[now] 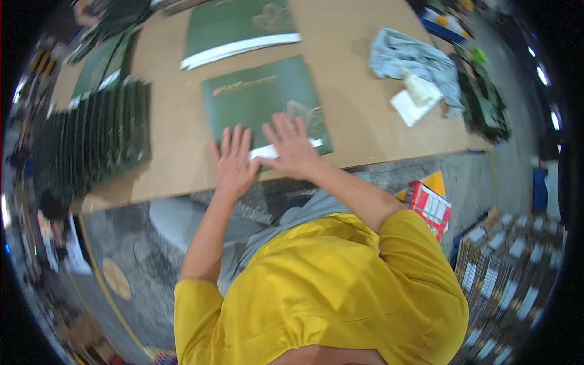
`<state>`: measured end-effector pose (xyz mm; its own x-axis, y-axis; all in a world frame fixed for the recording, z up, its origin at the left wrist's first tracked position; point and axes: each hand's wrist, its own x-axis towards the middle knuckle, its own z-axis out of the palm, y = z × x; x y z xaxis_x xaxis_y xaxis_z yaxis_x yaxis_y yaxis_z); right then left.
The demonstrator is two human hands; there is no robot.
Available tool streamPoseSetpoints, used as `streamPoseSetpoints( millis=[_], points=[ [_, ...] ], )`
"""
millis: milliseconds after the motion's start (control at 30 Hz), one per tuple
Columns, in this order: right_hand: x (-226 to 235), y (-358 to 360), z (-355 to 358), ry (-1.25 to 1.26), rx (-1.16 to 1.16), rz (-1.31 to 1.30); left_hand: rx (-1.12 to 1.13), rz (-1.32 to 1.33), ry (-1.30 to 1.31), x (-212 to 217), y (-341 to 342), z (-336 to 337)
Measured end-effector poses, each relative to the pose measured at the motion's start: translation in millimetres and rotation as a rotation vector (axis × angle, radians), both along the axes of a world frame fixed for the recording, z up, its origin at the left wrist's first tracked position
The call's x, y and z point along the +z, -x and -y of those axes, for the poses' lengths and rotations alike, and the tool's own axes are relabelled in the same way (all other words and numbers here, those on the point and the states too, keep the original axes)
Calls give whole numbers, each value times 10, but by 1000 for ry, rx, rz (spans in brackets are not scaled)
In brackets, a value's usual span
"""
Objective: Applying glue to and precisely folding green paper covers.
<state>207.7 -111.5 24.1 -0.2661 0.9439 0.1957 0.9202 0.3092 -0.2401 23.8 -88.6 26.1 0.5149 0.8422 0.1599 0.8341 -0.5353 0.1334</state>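
Observation:
A flat green printed sleeve or folder (261,94) lies on the tan table in front of me, with a white strip along its near edge. My left hand (233,159) rests flat on its near left corner, fingers stretched out. Beside it, my right hand (291,145) presses flat over the white strip, fingers forward and slightly spread. The thumbs almost meet. Beyond lies a second stack of green pieces (237,24) with a white near edge. Whether the piece under my hands is a single one or several, I cannot tell.
At the left stands a row of dark green folded pieces (97,131). A blue-grey cloth (407,58) and a white pad (415,106) lie at the right of the table (356,121). Stacked bundles (511,261) fill the lower right floor. Another person's hand (88,12) shows at the upper left.

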Motion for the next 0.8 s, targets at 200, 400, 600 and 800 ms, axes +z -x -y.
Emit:
streamPoseSetpoints(
  millis=[200,400,600,800],
  points=[
    [106,-319,47,-95,-3,-612,7,61,52,-88,226,35],
    [377,-2444,-106,-566,-852,-111,-135,741,316,108,724,-69],
    [71,-3707,43,-279,-810,-271,22,627,96,-51,576,-175],
    [705,-2559,260,-476,-709,-1611,314,899,129,-132,259,-138]
  ],
)
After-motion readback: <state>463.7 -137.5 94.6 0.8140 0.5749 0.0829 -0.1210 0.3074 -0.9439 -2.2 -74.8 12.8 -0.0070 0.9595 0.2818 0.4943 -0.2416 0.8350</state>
